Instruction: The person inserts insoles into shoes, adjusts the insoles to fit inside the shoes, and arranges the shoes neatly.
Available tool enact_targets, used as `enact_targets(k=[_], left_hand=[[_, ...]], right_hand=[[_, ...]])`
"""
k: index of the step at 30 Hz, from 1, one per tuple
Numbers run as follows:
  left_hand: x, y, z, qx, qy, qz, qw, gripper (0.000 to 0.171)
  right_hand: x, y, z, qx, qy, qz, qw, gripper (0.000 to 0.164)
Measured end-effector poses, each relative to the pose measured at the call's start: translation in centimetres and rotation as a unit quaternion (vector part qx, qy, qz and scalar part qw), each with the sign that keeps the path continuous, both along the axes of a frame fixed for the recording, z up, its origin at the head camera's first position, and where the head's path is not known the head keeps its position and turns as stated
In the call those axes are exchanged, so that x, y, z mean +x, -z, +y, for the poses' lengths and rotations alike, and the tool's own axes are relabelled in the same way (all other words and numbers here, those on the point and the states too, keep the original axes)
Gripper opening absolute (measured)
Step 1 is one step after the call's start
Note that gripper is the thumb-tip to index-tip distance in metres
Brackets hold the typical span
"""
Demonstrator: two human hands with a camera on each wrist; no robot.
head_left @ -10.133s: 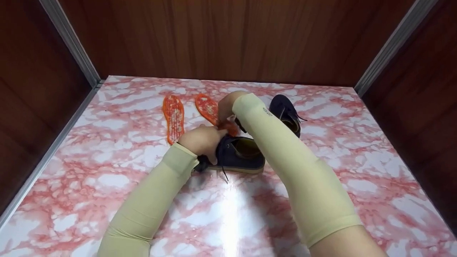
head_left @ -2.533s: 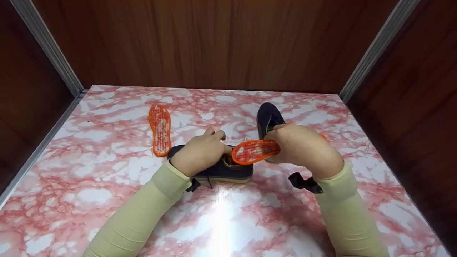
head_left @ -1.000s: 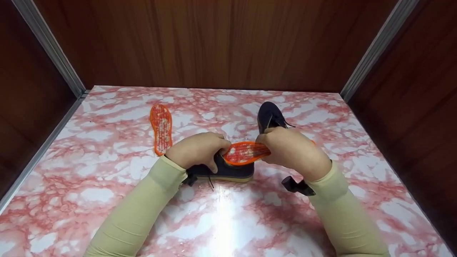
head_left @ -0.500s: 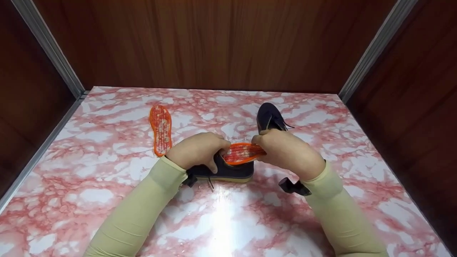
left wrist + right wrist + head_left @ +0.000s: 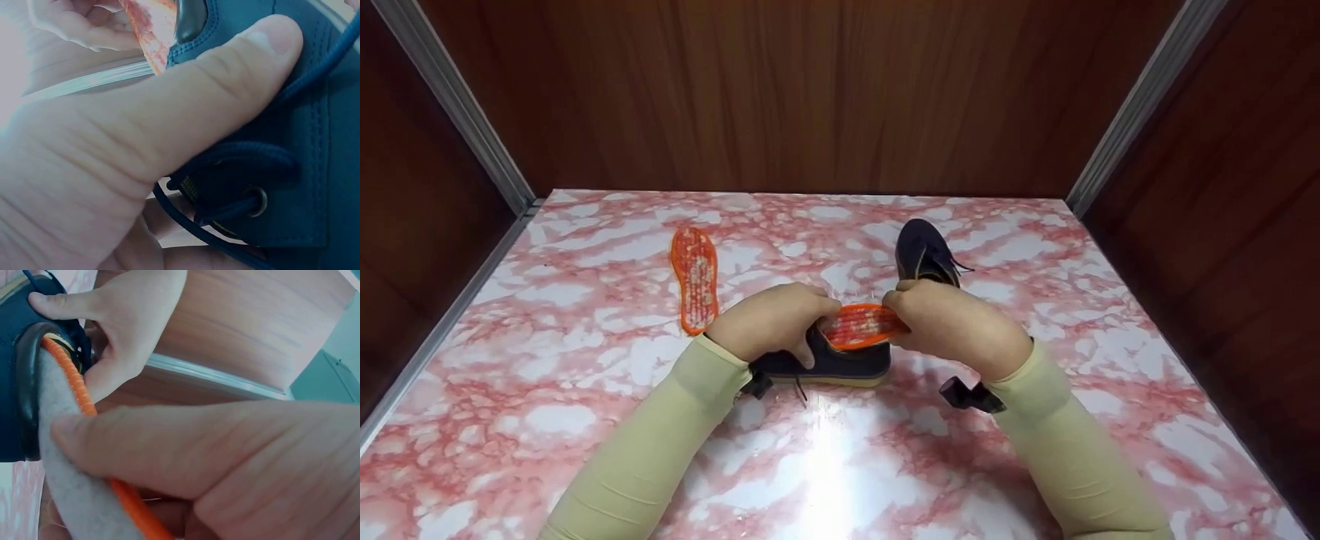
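Note:
A dark navy lace-up shoe lies sideways on the table, toe to the left. My left hand grips its tongue and lace area, thumb on the near side by the eyelets. An orange-edged insole with a red and white patterned top goes into the shoe's opening; its front end is hidden inside. My right hand pinches the insole behind the heel of the shoe. In the right wrist view its grey felt underside shows beneath the thumb.
A second orange insole lies flat at the left. Another navy shoe stands behind my right hand, toe away from me. Dark wood panels enclose the marbled pink-white table at the back and sides.
Ten seconds ago this insole lay near the hands on the table. Over the last second my right hand has moved left, pushing it farther into the shoe; the left hand keeps its hold.

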State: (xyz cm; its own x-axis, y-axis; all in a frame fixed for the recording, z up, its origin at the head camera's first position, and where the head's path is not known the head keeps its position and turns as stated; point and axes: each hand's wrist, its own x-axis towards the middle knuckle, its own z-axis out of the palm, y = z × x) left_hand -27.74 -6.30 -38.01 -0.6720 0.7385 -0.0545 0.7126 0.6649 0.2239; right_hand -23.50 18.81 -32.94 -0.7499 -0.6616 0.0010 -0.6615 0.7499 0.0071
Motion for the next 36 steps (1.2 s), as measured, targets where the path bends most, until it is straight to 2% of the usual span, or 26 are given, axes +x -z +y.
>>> enact_targets(k=[4,7,17,31,36], left_hand=[[-0.1,0.0,0.0,0.001,0.002,0.000,1.0000,0.045],[-0.1,0.0,0.0,0.002,0.004,-0.001,1.0000,0.044],[0.3,-0.1,0.0,0.005,0.003,0.014,0.9999,0.047],[-0.1,-0.3,0.2,0.000,0.000,0.001,1.0000,0.047],[0.0,0.1,0.2,0.005,0.001,-0.001,1.0000,0.047]], right_hand=[[-0.3,0.0,-0.6,0.026,0.038,-0.038,0.998,0.036],[-0.4,0.3,-0.8,0.032,0.050,-0.046,0.997,0.042],[-0.4,0.8,-0.8,0.009,0.009,0.001,1.000,0.033],[-0.6,1.1,-1.2,0.011,-0.001,0.007,1.000,0.032],[-0.6,1.6,-1.2,0.012,-0.002,0.011,1.000,0.032]])
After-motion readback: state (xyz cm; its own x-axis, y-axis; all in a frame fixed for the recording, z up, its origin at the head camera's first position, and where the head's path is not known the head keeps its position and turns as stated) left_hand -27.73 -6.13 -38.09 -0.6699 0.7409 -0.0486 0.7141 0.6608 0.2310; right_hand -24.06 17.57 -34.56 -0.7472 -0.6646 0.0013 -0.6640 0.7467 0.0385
